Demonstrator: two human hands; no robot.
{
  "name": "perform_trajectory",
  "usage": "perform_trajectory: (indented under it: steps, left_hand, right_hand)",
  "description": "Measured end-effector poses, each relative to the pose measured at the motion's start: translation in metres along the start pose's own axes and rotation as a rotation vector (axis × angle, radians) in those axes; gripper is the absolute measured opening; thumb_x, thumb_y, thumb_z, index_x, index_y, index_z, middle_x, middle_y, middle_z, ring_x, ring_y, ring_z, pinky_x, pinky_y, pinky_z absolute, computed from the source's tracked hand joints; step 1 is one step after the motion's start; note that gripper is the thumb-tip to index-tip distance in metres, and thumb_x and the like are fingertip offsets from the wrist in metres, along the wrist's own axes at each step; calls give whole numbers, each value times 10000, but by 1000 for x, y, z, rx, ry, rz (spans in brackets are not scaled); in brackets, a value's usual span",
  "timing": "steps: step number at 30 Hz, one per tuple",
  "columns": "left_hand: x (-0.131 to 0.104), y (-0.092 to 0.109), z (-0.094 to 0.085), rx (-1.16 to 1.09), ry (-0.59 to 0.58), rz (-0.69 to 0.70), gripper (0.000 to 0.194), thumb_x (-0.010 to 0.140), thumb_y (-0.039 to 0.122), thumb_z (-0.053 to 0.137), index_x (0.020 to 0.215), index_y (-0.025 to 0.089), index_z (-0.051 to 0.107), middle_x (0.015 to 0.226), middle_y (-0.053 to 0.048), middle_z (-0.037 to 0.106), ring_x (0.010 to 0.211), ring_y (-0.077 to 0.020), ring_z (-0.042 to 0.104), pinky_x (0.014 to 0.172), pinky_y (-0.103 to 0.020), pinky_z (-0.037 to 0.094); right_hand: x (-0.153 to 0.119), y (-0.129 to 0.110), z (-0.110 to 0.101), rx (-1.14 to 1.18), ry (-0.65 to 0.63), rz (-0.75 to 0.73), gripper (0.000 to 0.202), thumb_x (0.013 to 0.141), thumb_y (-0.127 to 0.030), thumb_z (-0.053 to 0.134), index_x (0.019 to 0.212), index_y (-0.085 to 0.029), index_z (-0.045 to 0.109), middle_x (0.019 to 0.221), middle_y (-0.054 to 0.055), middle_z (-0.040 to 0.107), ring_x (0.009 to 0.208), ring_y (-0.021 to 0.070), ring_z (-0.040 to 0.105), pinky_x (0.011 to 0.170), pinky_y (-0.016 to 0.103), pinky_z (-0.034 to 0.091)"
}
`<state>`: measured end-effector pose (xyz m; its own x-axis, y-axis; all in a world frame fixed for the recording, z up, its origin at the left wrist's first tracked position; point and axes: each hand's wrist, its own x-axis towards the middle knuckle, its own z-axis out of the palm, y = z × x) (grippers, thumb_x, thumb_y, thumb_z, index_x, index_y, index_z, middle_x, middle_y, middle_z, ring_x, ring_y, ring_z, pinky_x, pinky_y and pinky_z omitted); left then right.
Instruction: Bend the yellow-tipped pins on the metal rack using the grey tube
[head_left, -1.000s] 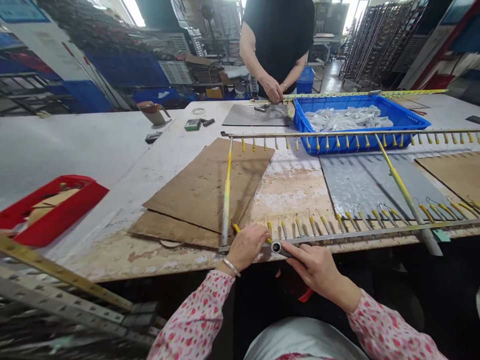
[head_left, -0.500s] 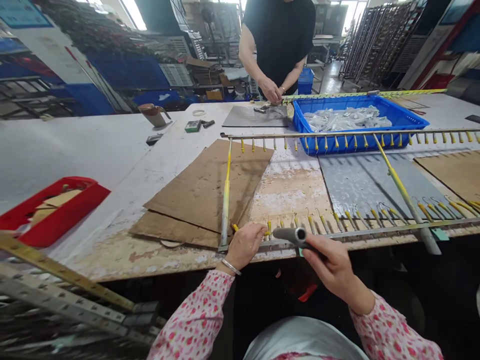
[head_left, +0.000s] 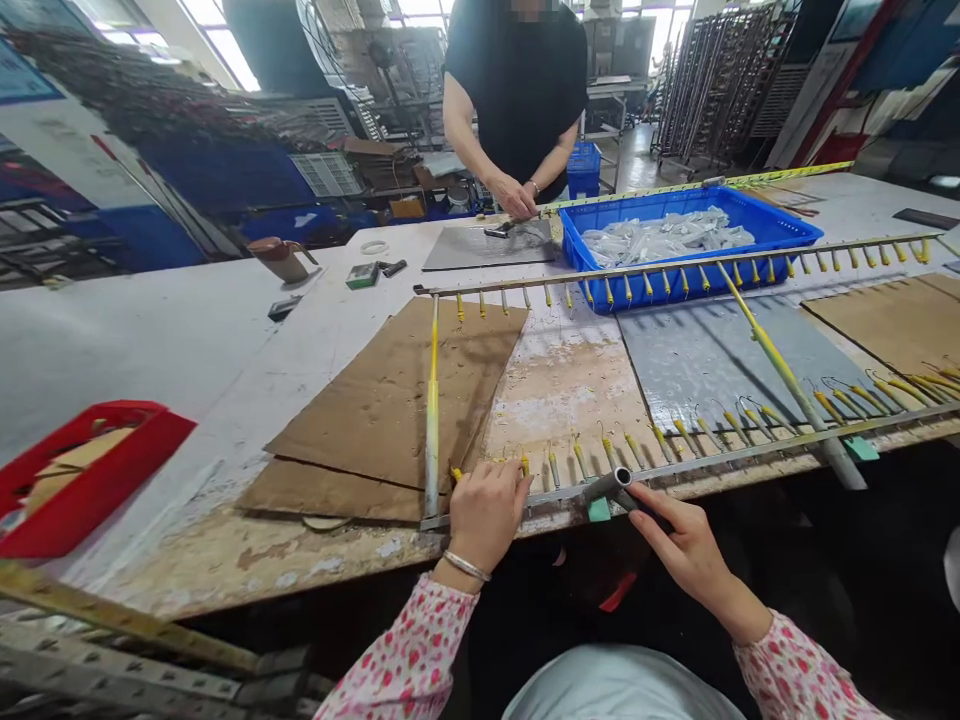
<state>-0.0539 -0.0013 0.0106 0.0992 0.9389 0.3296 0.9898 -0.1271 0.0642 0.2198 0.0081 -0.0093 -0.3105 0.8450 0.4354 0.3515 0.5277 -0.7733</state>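
My left hand (head_left: 484, 515) is closed over the near rail (head_left: 712, 458) of a metal frame, by its left corner. Its fingertips are at a yellow-coated hook (head_left: 525, 466), partly hidden by the hand. My right hand (head_left: 686, 540) grips the handle of a hammer (head_left: 606, 486) whose grey head looks like a short pipe, its hollow end facing me. The head is just above the near rail, right of my left hand. Several more yellow-ended hooks (head_left: 581, 460) stand along this rail, and others hang from the far rail (head_left: 510, 285).
Brown cardboard sheets (head_left: 375, 420) and a grey sheet (head_left: 690, 370) lie under the frame. Beyond it stands a blue crate (head_left: 780, 225) of clear plastic pieces. A red bin (head_left: 112, 490) sits at left, with metal bars (head_left: 127, 640) below. A co-worker (head_left: 517, 110) works opposite.
The hammer head has moved right and slightly down, away from my left hand. My left hand now curls lower over the rail. The whole view has shifted with my head.
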Motion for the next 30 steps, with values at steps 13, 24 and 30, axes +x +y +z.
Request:
perform_trajectory:
  steps: [13, 24, 30]
  left_hand:
    - [6, -8, 14, -456, -93, 102, 310, 991, 351, 443, 973, 208, 718, 860, -53, 712, 803, -190, 625, 701, -304, 446]
    - [13, -6, 10, -597, -164, 202, 241, 967, 312, 483, 919, 202, 693, 844, -38, 671, 820, -182, 554, 745, -321, 417]
    - [12, -7, 12, -570, -155, 244, 271, 975, 325, 456, 923, 196, 689, 832, -44, 653, 811, -189, 530, 748, -329, 413]
  right_hand:
    - [-4, 7, 6, 43, 65, 72, 311, 940, -293, 572, 1216, -200, 681, 1084, 98, 739, 947, 262, 729, 829, 383, 617]
    - [17, -29, -16, -45, 72, -161, 293, 936, -238, 578, 1217, -252, 663, 899, 69, 740, 761, 205, 701, 671, 303, 571]
    - [27, -33, -3, -377, -178, -269, 304, 998, -264, 482, 1247, -211, 649, 655, 16, 605, 547, 137, 562, 507, 240, 406]
